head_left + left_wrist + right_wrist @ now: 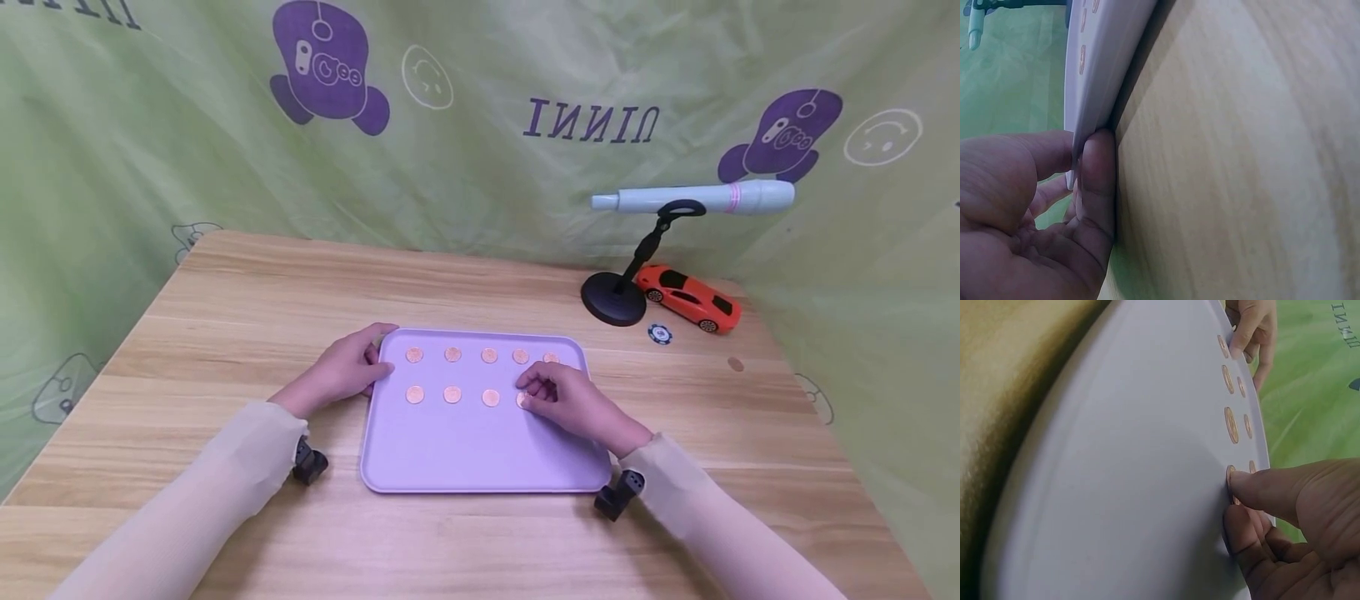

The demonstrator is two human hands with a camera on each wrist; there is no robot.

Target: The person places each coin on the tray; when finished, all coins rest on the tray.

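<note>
A lilac tray (465, 454) lies on the wooden table, with several copper coins (452, 395) in two rows across its far half. My left hand (341, 371) grips the tray's left rim; in the left wrist view, the thumb is on the inner side and a finger sits under the edge. Over the right end of the nearer row, my right hand (573, 404) pinches a coin (1230, 477) between thumb and index finger, low against the tray. That coin is partly covered by the thumb. Just beyond the right hand, the last coin (551, 357) of the far row is partly hidden.
At the back right, a black stand (615, 298) holds a light-blue microphone (675, 199). Beside its base are an orange toy car (690, 298) and a blue-and-white chip (660, 334). A small copper disc (736, 364) lies near the table's right edge. Green curtain (480, 167) hangs behind.
</note>
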